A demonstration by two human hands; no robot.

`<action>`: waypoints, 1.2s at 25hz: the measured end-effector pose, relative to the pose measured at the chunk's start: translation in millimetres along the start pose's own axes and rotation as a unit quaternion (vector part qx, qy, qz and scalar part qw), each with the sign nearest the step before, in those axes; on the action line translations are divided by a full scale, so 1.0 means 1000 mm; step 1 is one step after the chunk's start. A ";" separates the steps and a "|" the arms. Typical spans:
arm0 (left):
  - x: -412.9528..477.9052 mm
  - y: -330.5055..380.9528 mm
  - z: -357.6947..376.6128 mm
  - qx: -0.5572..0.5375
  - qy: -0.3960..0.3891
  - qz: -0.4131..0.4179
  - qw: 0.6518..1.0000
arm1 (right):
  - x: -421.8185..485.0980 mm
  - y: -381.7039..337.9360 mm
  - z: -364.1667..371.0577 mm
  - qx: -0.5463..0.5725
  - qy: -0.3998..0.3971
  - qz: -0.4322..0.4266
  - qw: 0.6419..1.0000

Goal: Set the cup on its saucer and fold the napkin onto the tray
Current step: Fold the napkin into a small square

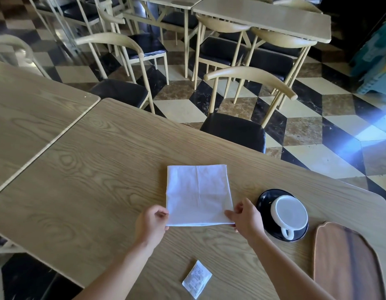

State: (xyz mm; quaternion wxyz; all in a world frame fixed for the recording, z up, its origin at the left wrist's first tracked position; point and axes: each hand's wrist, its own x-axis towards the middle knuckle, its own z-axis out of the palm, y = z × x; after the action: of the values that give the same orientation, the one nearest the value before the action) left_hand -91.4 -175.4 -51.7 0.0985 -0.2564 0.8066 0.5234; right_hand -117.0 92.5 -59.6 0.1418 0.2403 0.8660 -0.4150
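A white napkin (198,195) lies flat on the wooden table (90,169), roughly square with a crease down its middle. My left hand (152,224) pinches its near left corner, and my right hand (246,217) pinches its near right corner. To the right, a white cup (289,215) stands upright on a black saucer (262,200), its handle pointing toward me. A brown wooden tray (348,263) lies at the table's near right edge, with nothing on it.
A small white sachet (197,282) lies on the table near me. A second table (25,109) adjoins on the left. A chair with a black seat (233,131) stands at the far edge, with more chairs and tables beyond on a checkered floor.
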 end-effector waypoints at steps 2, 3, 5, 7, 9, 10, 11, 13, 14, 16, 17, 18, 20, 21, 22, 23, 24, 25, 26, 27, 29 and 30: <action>-0.008 -0.005 -0.002 -0.022 -0.011 -0.009 1.000 | -0.008 0.007 0.001 0.020 -0.004 -0.017 1.000; -0.013 -0.007 -0.004 -0.031 -0.015 -0.013 0.999 | -0.012 0.010 0.000 0.046 -0.011 -0.016 0.999; -0.020 -0.011 -0.012 -0.038 -0.026 -0.012 0.999 | -0.020 0.014 -0.005 0.100 -0.026 -0.005 0.995; -0.026 -0.015 -0.020 -0.037 -0.043 0.000 0.998 | -0.027 0.017 -0.012 0.159 -0.050 0.019 0.986; -0.031 -0.017 -0.025 -0.028 -0.063 0.023 0.997 | -0.034 0.019 -0.021 0.225 -0.081 0.036 0.970; -0.033 -0.018 -0.027 -0.020 -0.073 0.032 0.997 | -0.037 0.020 -0.026 0.236 -0.093 0.030 0.967; -0.034 -0.019 -0.029 -0.015 -0.082 0.040 0.996 | -0.040 0.021 -0.030 0.227 -0.099 0.014 0.969; -0.037 -0.021 -0.032 -0.009 -0.100 0.060 0.993 | -0.047 0.021 -0.037 0.189 -0.099 -0.026 0.977; -0.039 -0.023 -0.033 -0.006 -0.110 0.072 0.991 | -0.050 0.021 -0.041 0.169 -0.095 -0.042 0.980; -0.041 -0.027 -0.036 0.005 -0.120 0.112 0.986 | -0.051 0.020 -0.046 0.128 -0.090 -0.075 0.985; -0.041 -0.029 -0.037 0.012 -0.120 0.136 0.983 | -0.050 0.020 -0.047 0.106 -0.087 -0.091 0.986; -0.042 -0.028 -0.037 0.016 -0.116 0.158 0.980 | -0.049 0.020 -0.048 0.082 -0.082 -0.106 0.988; -0.037 -0.026 -0.038 0.001 -0.114 0.179 0.977 | -0.046 0.019 -0.048 0.041 -0.062 -0.126 0.989; -0.033 -0.024 -0.037 -0.011 -0.117 0.175 0.978 | -0.043 0.018 -0.048 0.034 -0.052 -0.125 0.990; -0.028 -0.021 -0.035 -0.019 -0.118 0.162 0.980 | -0.040 0.016 -0.047 0.029 -0.045 -0.118 0.992; -0.023 -0.018 -0.033 -0.026 -0.112 0.147 0.982 | -0.035 0.013 -0.046 0.024 -0.039 -0.114 0.992; -0.018 -0.014 -0.029 -0.035 -0.097 0.133 0.986 | -0.030 0.011 -0.043 0.019 -0.032 -0.117 0.992; -0.012 -0.011 -0.024 -0.044 -0.075 0.121 0.989 | -0.024 0.008 -0.040 0.016 -0.025 -0.120 0.992; -0.008 -0.007 -0.019 -0.052 -0.050 0.112 0.991 | -0.018 0.005 -0.036 0.010 -0.014 -0.121 0.992; -0.004 -0.003 -0.014 -0.054 -0.028 0.106 0.992 | -0.011 0.001 -0.032 -0.001 0.000 -0.122 0.993; 0.005 0.003 -0.005 -0.058 -0.003 0.098 0.994 | 0.003 -0.007 -0.022 -0.039 0.024 -0.127 0.991; 0.010 0.003 -0.002 -0.050 0.004 0.092 0.994 | 0.010 -0.011 -0.017 -0.050 0.032 -0.122 0.991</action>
State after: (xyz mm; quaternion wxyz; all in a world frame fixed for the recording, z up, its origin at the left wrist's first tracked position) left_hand -101.4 -178.8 -52.6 0.0333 -0.1879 0.8000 0.5688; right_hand -131.8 103.3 -46.3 0.0738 0.1384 0.9128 -0.3770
